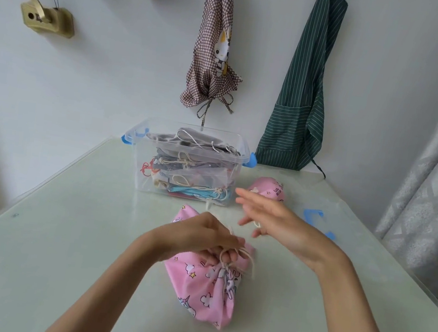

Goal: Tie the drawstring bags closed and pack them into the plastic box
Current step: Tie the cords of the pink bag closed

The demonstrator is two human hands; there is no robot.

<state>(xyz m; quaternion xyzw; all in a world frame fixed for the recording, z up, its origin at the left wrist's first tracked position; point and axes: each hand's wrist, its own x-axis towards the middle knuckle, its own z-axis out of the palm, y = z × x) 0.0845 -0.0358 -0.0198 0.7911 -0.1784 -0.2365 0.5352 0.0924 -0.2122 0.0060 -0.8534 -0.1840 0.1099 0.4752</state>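
Nearest you, the pink drawstring bag (203,290) lies on the pale table (47,240), printed with unicorns, stars and clouds, its mouth gathered into tight pleats. Your left hand (202,238) is closed on that gathered neck, fingers curled around the fabric and the cream drawstring (247,257), which trails off just to the right of your knuckles. Your right hand (269,218) hovers above and beyond the bag, fingers spread and blurred; a loop of cord seems to sit near its palm, but you cannot tell whether it is pinched.

Past your right hand a second pink bag (268,189) rests on the table, partly hidden by your fingertips. A clear lid with blue clips (319,222) lies to the right. Farther back stands the clear plastic box (187,161), stacked with tied bags. Behind it, a checked apron (214,52) and a green striped apron (304,93) hang on the wall.
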